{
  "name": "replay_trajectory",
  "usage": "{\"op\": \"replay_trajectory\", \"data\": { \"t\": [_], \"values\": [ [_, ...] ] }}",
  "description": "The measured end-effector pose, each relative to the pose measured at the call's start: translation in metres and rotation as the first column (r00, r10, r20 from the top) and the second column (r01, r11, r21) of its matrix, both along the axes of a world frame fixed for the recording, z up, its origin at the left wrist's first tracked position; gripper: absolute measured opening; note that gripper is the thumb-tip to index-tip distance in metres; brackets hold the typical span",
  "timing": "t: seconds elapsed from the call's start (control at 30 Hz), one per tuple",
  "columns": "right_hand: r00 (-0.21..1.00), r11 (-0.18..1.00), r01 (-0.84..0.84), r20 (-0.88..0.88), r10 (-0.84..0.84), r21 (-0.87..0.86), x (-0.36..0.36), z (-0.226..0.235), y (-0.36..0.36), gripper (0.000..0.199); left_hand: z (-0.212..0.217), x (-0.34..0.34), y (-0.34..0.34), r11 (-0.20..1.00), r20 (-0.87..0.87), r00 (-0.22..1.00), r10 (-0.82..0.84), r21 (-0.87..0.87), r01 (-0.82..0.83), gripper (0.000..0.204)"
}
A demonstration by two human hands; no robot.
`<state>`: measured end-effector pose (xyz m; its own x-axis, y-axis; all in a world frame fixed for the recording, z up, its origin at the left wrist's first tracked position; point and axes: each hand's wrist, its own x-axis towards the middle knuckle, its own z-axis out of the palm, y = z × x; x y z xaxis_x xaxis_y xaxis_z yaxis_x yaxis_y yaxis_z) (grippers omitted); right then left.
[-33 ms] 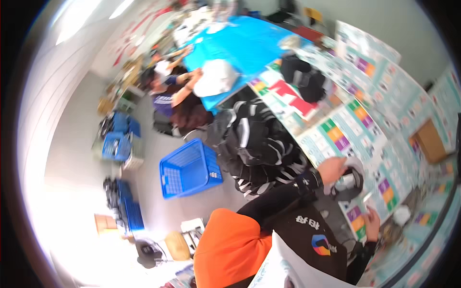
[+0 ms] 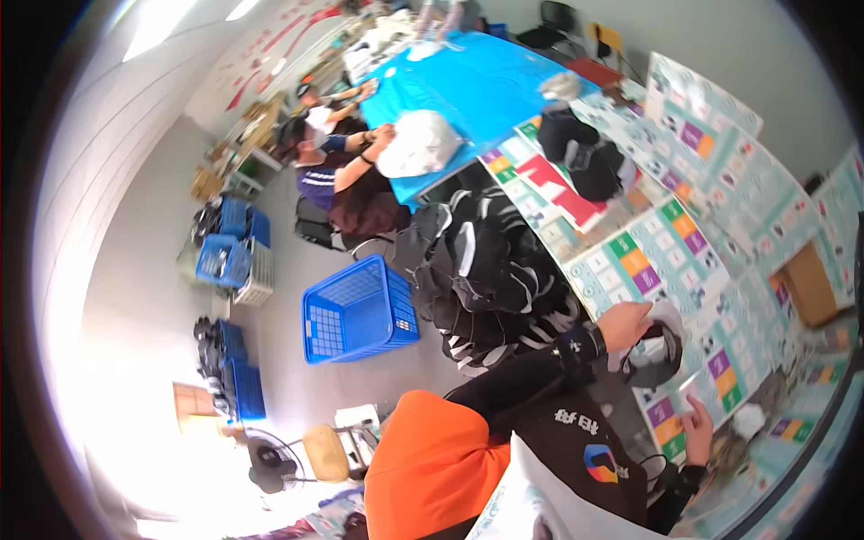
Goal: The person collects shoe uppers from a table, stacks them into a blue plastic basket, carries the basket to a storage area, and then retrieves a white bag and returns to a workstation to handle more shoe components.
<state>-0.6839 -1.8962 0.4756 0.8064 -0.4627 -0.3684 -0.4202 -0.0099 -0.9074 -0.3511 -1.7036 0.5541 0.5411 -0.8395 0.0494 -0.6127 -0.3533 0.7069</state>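
Note:
My left hand (image 2: 623, 326) grips the near-left edge of a dark cap (image 2: 661, 346) with a light grey rim, its fingers bent round the edge. The cap sits over a table covered with printed sheets (image 2: 621, 261). Lower and to the right, my right hand (image 2: 697, 432) is beside a sheet edge, fingers apart, with no object visible in it. A big heap of black caps (image 2: 486, 261) with pale linings lies left of the sheets. More black caps (image 2: 589, 166) rest at the far end of the sheets, by a red patch (image 2: 558, 193).
A blue plastic crate (image 2: 355, 319) stands on the floor at left. Beyond, people sit at a blue-covered table (image 2: 468, 81), one handling a white bundle (image 2: 418, 144). Stacked blue crates (image 2: 225, 256) line the left side. A cardboard box (image 2: 807, 286) stands at right.
The whole view has shifted slightly and is sharper now. My left hand stays on the cap. My right hand shows its fingers more stretched out.

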Motion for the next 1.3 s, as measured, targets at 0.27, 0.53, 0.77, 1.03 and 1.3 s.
{"op": "replay_trajectory", "data": {
  "t": [0.27, 0.53, 0.77, 1.03, 1.3],
  "values": [
    [0.172, 0.558, -0.796, 0.797, 0.579, -0.234, 0.145, 0.220, 0.034, 0.035, 0.024, 0.003, 0.069, 0.952, 0.071, 0.951, 0.302, -0.064, -0.298, 0.025],
    [-0.547, -0.309, -0.827, 0.540, 0.640, -0.470, 0.186, 0.288, 0.091, 0.039, 0.028, 0.004, 0.114, 0.884, 0.122, 0.875, 0.468, -0.060, -0.464, 0.023],
    [-0.581, -0.338, -0.807, 0.548, 0.602, -0.484, 0.195, 0.285, 0.098, 0.040, 0.022, 0.003, 0.129, 0.857, 0.110, 0.851, 0.514, -0.121, -0.501, 0.022],
    [-0.579, -0.352, -0.811, 0.552, 0.600, -0.468, 0.196, 0.288, 0.102, 0.040, 0.025, 0.001, 0.132, 0.854, 0.080, 0.852, 0.517, -0.114, -0.507, 0.022],
    [-0.536, -0.319, -0.839, 0.565, 0.628, -0.441, 0.195, 0.279, 0.093, 0.040, 0.025, -0.001, 0.132, 0.852, 0.071, 0.851, 0.520, -0.120, -0.510, 0.023]
  ]
}}
